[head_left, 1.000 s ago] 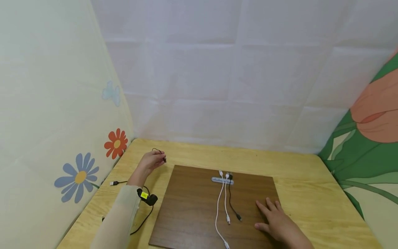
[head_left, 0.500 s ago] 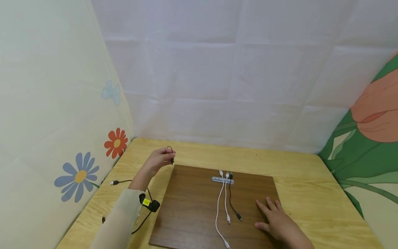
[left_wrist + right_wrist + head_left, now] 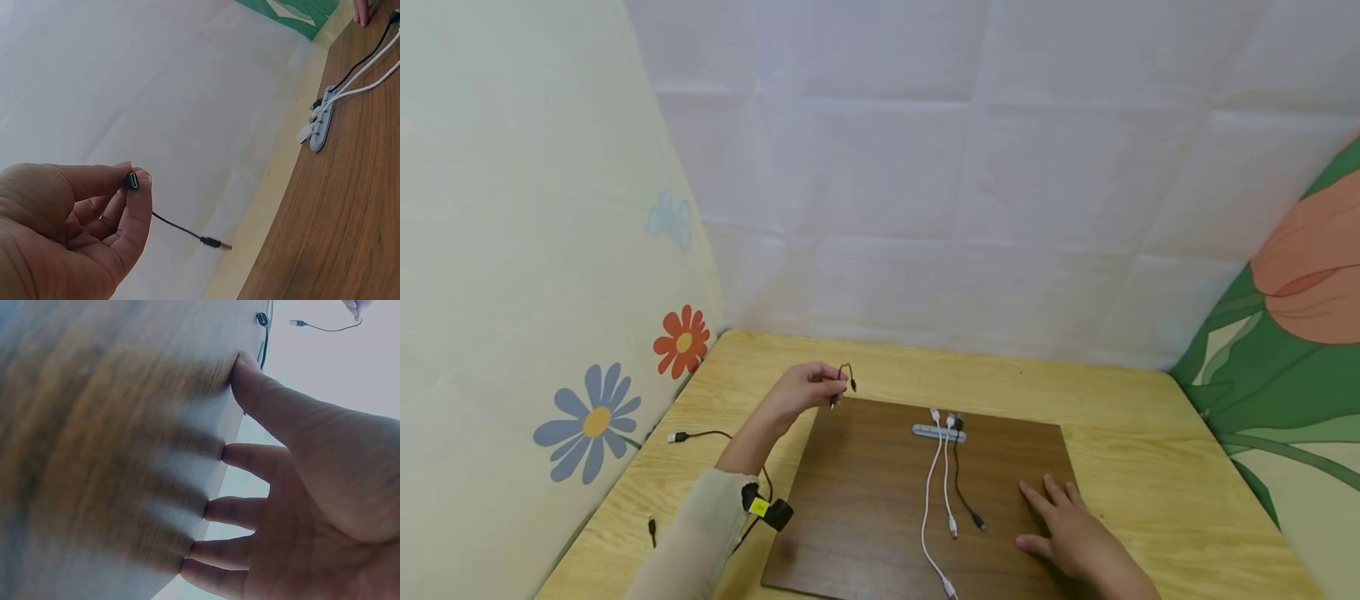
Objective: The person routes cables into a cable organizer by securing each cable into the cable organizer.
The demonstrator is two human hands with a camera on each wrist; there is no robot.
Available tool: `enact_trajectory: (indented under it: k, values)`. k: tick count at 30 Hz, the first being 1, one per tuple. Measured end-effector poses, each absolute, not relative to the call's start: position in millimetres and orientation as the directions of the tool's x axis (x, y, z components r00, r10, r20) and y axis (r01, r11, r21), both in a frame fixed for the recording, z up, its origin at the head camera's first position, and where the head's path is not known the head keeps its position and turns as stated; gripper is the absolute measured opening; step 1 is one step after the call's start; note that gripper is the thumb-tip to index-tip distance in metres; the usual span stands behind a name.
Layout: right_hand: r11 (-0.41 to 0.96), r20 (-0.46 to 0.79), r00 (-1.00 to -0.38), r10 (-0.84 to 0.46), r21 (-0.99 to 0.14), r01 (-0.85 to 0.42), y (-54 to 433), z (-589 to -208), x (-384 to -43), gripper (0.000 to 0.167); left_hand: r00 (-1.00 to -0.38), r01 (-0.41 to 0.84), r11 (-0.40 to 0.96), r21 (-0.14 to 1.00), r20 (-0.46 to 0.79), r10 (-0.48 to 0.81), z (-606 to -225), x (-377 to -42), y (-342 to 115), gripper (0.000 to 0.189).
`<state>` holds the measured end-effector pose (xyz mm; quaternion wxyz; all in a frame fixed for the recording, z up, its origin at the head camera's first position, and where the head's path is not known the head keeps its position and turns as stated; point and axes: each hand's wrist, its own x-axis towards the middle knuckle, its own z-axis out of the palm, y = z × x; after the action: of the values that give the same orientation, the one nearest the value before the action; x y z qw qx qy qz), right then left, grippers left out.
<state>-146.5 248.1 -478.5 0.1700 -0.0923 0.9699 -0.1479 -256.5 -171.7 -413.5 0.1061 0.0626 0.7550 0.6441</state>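
Observation:
My left hand (image 3: 797,396) pinches a short black charging cable (image 3: 178,226) by one plug, between thumb and fingertips, above the board's far left corner. The plug's metal mouth faces the left wrist camera, and the cable's other end dangles free. With fingers spread, my right hand (image 3: 1067,533) rests its fingertips on the right part of the brown wooden board (image 3: 857,500). Near the board's far edge lies a grey-blue cable holder (image 3: 320,134). Two white cables (image 3: 927,500) and a black cable (image 3: 958,483) sit in its slots, their lengths trailing toward me.
Left of the board, a black cable with a USB plug (image 3: 677,437) lies on the light wooden table (image 3: 760,350), running under my left forearm. Another small black plug (image 3: 652,529) lies nearer. A white backdrop (image 3: 880,208) rises behind, with flowered cloths on both sides.
My left hand has moved right, from the table beside the board to its far left corner, carrying the short black cable. The right hand stays in place.

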Motion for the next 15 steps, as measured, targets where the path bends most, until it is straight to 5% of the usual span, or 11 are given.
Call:
enact_trajectory:
  k: [15]
  values:
    - [0.938,-0.323,-0.919,-0.228,-0.326,-0.118,248,-476,-150,0.094,-0.948,0.021,0.167,0.986,-0.033,0.317,-400,-231,-151,0.028]
